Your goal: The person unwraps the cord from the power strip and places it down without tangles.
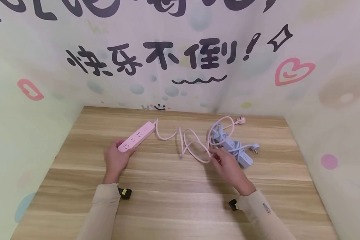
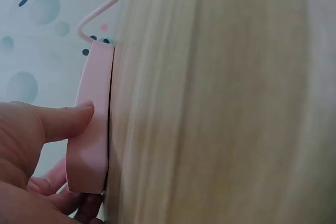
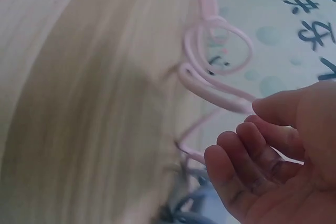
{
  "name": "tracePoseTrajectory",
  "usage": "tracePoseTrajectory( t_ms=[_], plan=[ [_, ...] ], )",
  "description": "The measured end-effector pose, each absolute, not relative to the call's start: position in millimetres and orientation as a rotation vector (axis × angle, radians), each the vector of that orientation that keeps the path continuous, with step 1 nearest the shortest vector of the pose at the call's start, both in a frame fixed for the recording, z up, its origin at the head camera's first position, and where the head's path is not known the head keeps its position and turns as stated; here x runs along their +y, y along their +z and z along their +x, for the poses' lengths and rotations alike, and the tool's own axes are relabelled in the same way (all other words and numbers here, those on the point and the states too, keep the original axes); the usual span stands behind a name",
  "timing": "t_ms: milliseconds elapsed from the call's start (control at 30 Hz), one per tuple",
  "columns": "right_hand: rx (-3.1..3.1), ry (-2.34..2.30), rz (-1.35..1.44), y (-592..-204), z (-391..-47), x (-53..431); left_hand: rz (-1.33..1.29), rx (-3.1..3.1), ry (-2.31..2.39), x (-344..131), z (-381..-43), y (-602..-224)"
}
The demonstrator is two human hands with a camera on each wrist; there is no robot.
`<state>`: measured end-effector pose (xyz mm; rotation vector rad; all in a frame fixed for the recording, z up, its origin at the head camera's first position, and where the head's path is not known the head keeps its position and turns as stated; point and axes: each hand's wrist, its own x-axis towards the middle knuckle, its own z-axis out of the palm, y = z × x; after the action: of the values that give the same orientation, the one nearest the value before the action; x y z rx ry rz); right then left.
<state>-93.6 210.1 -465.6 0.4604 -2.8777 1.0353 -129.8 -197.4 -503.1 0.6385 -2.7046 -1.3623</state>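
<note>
A pink power strip (image 1: 137, 136) lies slantwise on the wooden table, left of the middle. My left hand (image 1: 117, 159) grips its near end, with the thumb (image 2: 73, 121) along one side and the other fingers curled round the end. From the strip's far end a pink cord (image 1: 168, 137) runs right in loose loops. My right hand (image 1: 228, 165) pinches that cord between thumb and index finger, as the right wrist view (image 3: 281, 145) shows. The cord's pink plug (image 1: 240, 120) lies at the back right. Beside the right hand is a blue power strip (image 1: 229, 144) with its own cord wound round it.
The blue strip's plug (image 1: 255, 147) sticks out to the right, and a pink loop lies over the strip's far end. Behind the wooden table (image 1: 168, 200) hangs a printed backdrop (image 1: 156, 90), with more of it at both sides.
</note>
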Motion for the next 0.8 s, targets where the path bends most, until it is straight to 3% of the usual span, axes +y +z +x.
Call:
tracePoseTrajectory(
  t_ms=[300, 533, 700, 800],
  plan=[
    [-2.702, 0.997, 0.141, -441.4, -79.0, 255.0, 0.403, -2.598, -1.273, -160.1, -120.2, -475.8],
    [-2.851, 0.988, -0.185, -438.3, -65.3, 292.4, -0.262, -2.398, -1.577, -45.1, -96.6, -440.8],
    [-2.879, 1.055, -0.323, -449.7, -57.6, 296.5, -0.753, -2.480, -1.790, 30.1, -90.8, -442.7],
    [-2.894, 1.093, -0.374, -454.6, -55.7, 297.2, -0.906, -2.570, -1.768, 65.1, -95.5, -447.5]
  ],
)
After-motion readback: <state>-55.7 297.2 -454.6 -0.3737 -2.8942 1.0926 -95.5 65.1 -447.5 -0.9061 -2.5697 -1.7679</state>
